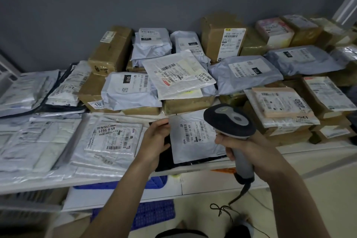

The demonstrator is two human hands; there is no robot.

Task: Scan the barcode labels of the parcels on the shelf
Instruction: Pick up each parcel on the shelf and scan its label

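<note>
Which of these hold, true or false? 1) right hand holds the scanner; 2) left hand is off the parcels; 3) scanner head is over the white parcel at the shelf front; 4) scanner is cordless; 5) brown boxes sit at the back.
1. True: the right hand has its grip round the scanner handle.
2. False: the left hand holds the edge of the white parcel, which lies on a black one.
3. True: the head hangs above its right side.
4. False: a black cable runs from the handle's base.
5. True: brown boxes stand along the grey wall.
</note>
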